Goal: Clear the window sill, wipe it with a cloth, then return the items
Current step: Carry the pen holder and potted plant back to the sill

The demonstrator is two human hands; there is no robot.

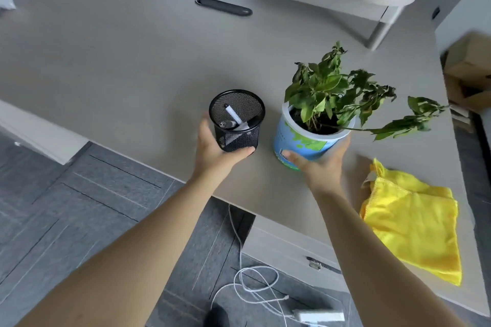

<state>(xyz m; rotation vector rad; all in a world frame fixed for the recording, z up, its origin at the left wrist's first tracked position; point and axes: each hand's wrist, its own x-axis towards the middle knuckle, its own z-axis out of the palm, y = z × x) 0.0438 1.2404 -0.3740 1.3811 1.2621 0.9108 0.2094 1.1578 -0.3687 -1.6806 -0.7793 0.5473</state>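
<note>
A black mesh pen holder [237, 119] with two pens in it stands on the grey desk [119, 61] near its front edge. My left hand [215, 148] wraps around its lower left side. Beside it on the right is a potted plant [332, 93] in a blue and green pot [300, 141]. My right hand [318, 164] cups the pot's near side from below. A yellow cloth [414, 220] lies crumpled on the desk to the right of my right forearm.
A dark oval cable slot [223, 6] sits further back on the desk. A grey shelf frame [377, 26] rises at the back right. Cardboard boxes [467, 71] are at the far right. White cables [252, 287] lie on the grey carpet floor below.
</note>
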